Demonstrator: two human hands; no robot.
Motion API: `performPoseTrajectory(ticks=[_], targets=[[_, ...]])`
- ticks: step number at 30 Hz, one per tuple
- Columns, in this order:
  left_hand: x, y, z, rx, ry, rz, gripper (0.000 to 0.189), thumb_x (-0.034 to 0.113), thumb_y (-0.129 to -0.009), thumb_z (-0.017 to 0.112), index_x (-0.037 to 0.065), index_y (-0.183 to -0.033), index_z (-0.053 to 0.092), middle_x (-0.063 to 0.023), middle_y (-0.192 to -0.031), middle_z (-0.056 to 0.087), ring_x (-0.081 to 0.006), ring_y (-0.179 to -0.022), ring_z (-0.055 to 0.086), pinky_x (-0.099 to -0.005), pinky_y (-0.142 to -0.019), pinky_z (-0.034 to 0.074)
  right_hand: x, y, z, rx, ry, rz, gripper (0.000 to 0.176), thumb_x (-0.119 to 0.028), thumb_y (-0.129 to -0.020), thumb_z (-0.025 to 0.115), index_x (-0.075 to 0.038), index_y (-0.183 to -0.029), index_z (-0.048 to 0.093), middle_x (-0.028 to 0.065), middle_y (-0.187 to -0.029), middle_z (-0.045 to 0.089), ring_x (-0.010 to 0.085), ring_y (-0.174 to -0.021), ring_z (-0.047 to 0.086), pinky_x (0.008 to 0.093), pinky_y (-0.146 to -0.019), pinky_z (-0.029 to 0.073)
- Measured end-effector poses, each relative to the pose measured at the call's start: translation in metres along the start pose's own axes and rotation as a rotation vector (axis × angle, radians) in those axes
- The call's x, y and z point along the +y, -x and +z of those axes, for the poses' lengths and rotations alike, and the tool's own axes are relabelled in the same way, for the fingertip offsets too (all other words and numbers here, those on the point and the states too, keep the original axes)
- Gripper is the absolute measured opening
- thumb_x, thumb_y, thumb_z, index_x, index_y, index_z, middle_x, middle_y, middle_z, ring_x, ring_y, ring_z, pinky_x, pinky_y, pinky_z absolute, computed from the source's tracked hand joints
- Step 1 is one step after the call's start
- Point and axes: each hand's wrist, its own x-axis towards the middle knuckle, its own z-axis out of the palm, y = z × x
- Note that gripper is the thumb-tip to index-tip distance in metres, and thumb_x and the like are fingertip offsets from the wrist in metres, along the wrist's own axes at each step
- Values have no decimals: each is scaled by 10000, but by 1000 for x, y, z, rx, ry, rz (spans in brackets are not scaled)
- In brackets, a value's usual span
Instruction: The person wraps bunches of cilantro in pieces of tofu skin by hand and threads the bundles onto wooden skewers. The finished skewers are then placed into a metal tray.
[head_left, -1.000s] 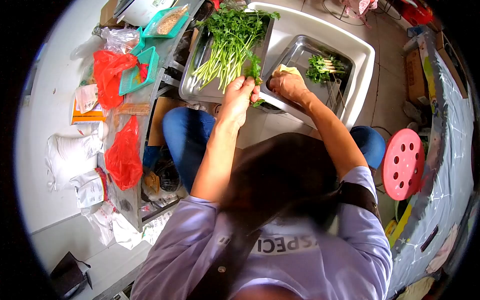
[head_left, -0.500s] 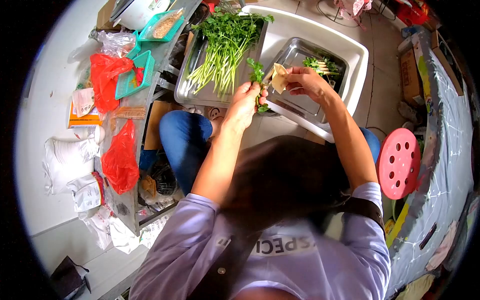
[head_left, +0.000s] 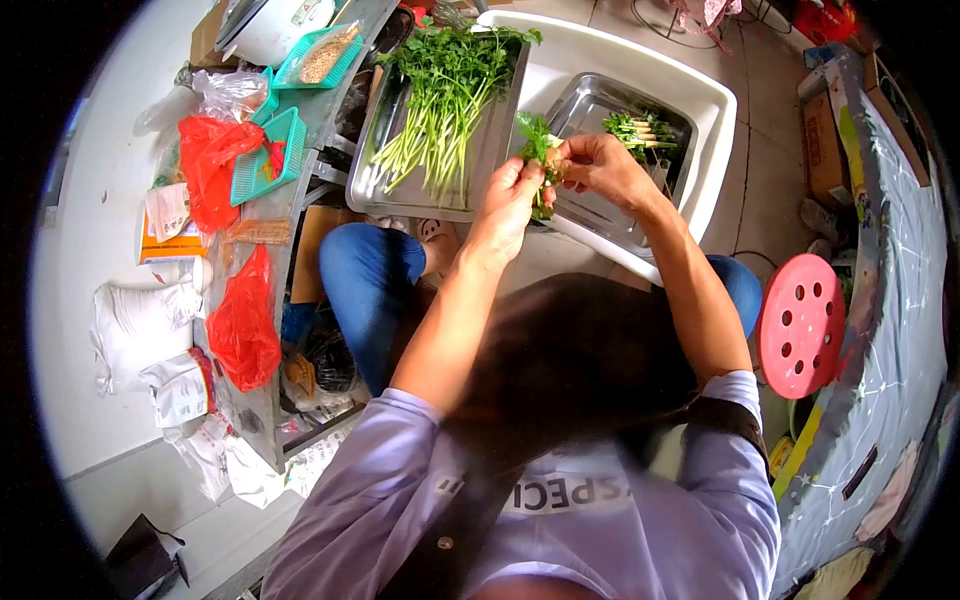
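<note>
My left hand (head_left: pixel 510 205) is closed around a small bunch of leafy greens (head_left: pixel 537 140), whose leaves stick out above and below the fingers. Touching the same bunch from the right, my right hand (head_left: pixel 598 168) has its fingers pinched together; a bit of something pale shows at its fingertips. Long green stalks with leaves (head_left: pixel 445 95) lie in a metal tray (head_left: pixel 375 200) to the left. Trimmed stalk pieces (head_left: pixel 640 132) lie in a smaller metal tray (head_left: pixel 575 95) within a white basin (head_left: pixel 715 105) on the right.
A grey shelf table (head_left: pixel 330 100) on the left holds a teal basket (head_left: pixel 290 135), red plastic bags (head_left: pixel 245 325) and packets. A pink stool (head_left: pixel 802 325) with round holes stands at the right, beside a patterned grey cloth (head_left: pixel 890 330). A cardboard box (head_left: pixel 825 150) is behind it.
My right hand has moved left against the greens, and the pale piece it held is now mostly hidden. My left hand has shifted slightly right with the bunch.
</note>
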Motion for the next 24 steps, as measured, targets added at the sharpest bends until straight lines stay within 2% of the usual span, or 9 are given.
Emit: performPoseTrajectory(ticks=[3, 6, 10, 13, 16, 19, 22, 24], targets=[[-4, -5, -8, 2, 48, -15, 163, 177, -952, 484, 27, -976, 544, -13, -781, 537, -79, -633, 484, -231, -581, 429, -3, 1, -4, -15, 28, 21, 88, -116, -806, 621, -34, -828, 645, 0, -721, 620, 63, -621, 532, 209, -555, 420], [-3, -5, -19, 52, 178, -72, 168, 197, -944, 502, 35, -958, 545, -30, -785, 532, -94, -637, 488, -243, -566, 434, -9, 3, -11, -13, -143, 91, 98, -146, -849, 619, -52, -869, 637, -7, -745, 628, 63, -658, 545, 203, -610, 433], [-1, -2, -23, -55, 510, -226, 145, 182, -944, 497, 49, -929, 553, -50, -805, 540, -137, -667, 502, -270, -580, 440, -11, 4, -12, 19, -228, 50, 141, -171, -849, 640, -60, -935, 629, -14, -757, 633, 57, -651, 546, 198, -602, 428], [-4, 0, -23, -197, 639, -166, 120, 149, -934, 500, 60, -975, 570, -40, -834, 535, -153, -713, 501, -280, -607, 424, -16, 6, -8, 50, -250, 70, 136, -155, -857, 625, -67, -961, 619, -12, -766, 629, 60, -653, 546, 193, -598, 424], [0, 1, -22, -189, 517, -122, 132, 159, -935, 505, 56, -966, 581, -36, -828, 536, -141, -710, 500, -271, -606, 425, -5, 1, -6, 70, -301, 69, 157, -163, -844, 638, -72, -968, 604, -8, -785, 625, 63, -653, 547, 197, -596, 426], [1, 4, -17, -98, 432, -24, 155, 167, -939, 503, 39, -955, 590, -34, -826, 549, -122, -695, 497, -253, -602, 426, -1, -1, -5, 76, -277, 119, 158, -111, -811, 630, -55, -955, 597, 9, -824, 636, 86, -706, 578, 240, -642, 461], [5, 3, -17, -13, 20, 165, 180, 172, -947, 492, 21, -956, 591, -30, -833, 564, -104, -679, 492, -236, -600, 426, -5, 2, -5, 38, -213, 107, 182, -110, -796, 645, -63, -959, 577, 23, -886, 634, 103, -791, 581, 269, -712, 464], [10, 4, -17, -27, -33, 147, 187, 173, -948, 491, 15, -965, 590, -33, -848, 572, -102, -675, 493, -233, -601, 425, 1, -1, -5, 3, -263, 17, 248, -106, -795, 641, -73, -1028, 564, 26, -958, 626, 113, -880, 577, 272, -778, 451]])
